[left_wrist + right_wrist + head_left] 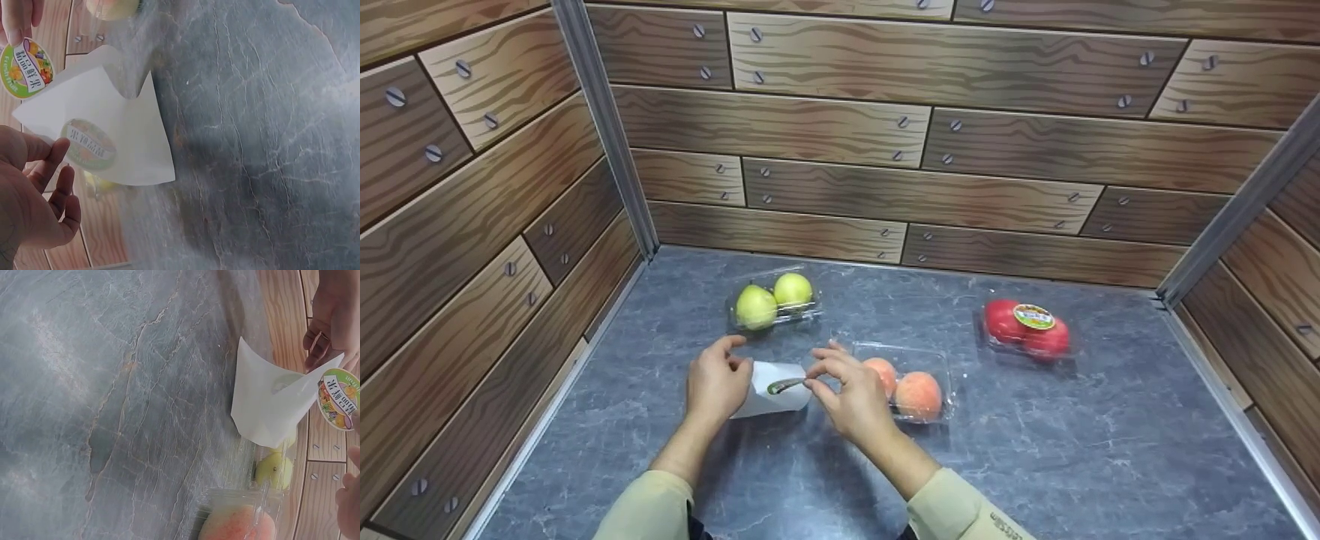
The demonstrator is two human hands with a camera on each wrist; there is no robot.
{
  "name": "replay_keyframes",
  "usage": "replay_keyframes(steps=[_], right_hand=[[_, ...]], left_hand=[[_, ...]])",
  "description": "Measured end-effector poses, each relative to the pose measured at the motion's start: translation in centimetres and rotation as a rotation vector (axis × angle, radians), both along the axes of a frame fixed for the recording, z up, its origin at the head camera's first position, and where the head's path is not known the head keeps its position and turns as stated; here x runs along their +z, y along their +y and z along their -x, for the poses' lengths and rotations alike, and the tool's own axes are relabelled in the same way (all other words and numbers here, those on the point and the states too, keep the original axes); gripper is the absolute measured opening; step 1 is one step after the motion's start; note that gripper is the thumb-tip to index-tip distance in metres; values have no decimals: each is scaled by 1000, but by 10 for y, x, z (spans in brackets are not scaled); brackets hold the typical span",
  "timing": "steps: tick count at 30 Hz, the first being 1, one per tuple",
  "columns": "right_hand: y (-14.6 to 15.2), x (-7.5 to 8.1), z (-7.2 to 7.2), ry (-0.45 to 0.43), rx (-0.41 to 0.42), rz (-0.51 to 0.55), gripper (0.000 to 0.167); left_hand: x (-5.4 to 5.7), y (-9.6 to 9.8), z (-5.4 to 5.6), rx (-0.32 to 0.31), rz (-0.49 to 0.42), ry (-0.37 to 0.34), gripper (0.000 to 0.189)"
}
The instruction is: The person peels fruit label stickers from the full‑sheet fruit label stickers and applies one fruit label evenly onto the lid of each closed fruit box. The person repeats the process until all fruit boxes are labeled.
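My left hand pinches the edge of a white sheet of sticker backing paper between thumb and finger. The sheet is bent, and a second oval label shows faintly through it in the left wrist view. With thumb and fingertip, my right hand pinches an oval fruit sticker with a green rim, printed fruit and writing. In the head view this sticker appears nearly edge-on, in front of the paper. Just behind my right hand lies a clear clamshell box with peaches, partly covered by that hand.
Yellow-green pears sit in a clear box at the back left. Further right, another clear box holds red fruit, with an oval label on top. Wood-patterned walls enclose the grey marbled tabletop at the back and sides.
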State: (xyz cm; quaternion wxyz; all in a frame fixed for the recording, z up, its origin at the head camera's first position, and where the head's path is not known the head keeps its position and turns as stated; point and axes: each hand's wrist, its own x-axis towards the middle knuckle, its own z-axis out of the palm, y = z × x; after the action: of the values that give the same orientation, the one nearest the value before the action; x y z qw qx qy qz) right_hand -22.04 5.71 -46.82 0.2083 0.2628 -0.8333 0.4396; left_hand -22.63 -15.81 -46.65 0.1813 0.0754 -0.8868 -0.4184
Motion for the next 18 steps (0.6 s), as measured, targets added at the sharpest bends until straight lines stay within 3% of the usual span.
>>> replay_keyframes(steps=[18], right_hand=[[13, 4, 4, 19, -69, 19, 14]], left_hand=[[-6, -4, 0, 30, 60, 30, 32]])
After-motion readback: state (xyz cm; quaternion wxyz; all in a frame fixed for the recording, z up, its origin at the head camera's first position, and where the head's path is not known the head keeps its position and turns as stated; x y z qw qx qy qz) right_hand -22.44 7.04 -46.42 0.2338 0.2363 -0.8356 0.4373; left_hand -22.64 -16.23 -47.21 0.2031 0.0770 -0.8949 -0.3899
